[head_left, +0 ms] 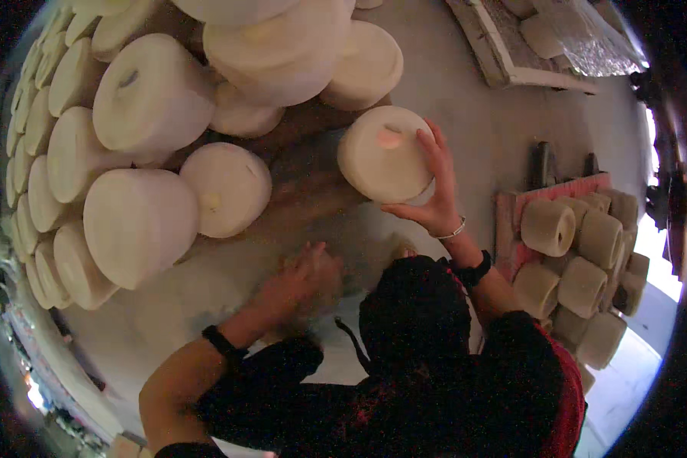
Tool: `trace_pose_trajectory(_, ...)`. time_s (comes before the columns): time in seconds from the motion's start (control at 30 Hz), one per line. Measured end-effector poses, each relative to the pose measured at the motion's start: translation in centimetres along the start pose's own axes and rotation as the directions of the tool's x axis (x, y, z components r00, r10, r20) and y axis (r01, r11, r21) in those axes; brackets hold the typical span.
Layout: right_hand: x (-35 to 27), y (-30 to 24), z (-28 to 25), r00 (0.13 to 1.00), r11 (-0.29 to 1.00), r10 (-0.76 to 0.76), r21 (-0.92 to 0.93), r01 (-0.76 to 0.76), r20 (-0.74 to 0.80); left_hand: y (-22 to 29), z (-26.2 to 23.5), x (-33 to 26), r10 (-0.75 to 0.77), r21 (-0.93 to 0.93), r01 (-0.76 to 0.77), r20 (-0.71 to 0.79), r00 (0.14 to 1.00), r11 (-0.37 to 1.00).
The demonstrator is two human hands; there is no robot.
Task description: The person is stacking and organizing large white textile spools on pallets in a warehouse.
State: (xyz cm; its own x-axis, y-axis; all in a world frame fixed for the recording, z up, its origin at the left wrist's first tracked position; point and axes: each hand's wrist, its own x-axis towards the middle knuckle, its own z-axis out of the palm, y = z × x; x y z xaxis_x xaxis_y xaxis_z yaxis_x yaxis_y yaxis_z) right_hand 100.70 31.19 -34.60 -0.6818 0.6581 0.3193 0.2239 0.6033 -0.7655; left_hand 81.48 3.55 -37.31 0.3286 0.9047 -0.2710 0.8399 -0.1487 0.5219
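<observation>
We record 1 cream-white yarn roll, thick and round like a drum. Its flat end faces up toward us, slightly tilted, with a small pinkish core at centre. It sits raised above a brownish surface, just right of the stacked rolls.

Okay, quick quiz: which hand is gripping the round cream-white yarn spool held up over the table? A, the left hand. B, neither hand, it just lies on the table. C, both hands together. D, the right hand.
D: the right hand alone wraps its fingers around the edge of the round cream-white yarn spool, while the left hand is down low, apart from it and blurred.
</observation>
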Motion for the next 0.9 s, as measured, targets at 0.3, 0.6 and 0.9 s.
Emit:
trace_pose_trajectory(0.3, -1.1, -0.3, -0.7, 0.997, 0.997, -0.068, -0.019, 0.069, 0.031, -1.8, -6.5, 8.2, -0.466, -0.637, 0.193, -0.293, 0.835, 0.746)
trace_pose_trajectory(0.6, -0.9, 0.2, -1.5, 0.999, 0.999, -0.024, -0.028, 0.025, 0.025, -4.1, -10.5, 15.7, -0.636, -0.999, -0.048, -0.042, 0.771, 0.007)
trace_pose_trajectory(0.9, -1.3, 0.6, -1.6, 0.998, 0.998, 0.048, -0.037, -0.046, 0.049, -6.4, -8.9, 21.2, -0.629, -0.947, -0.151, 0.066, 0.775, -0.285)
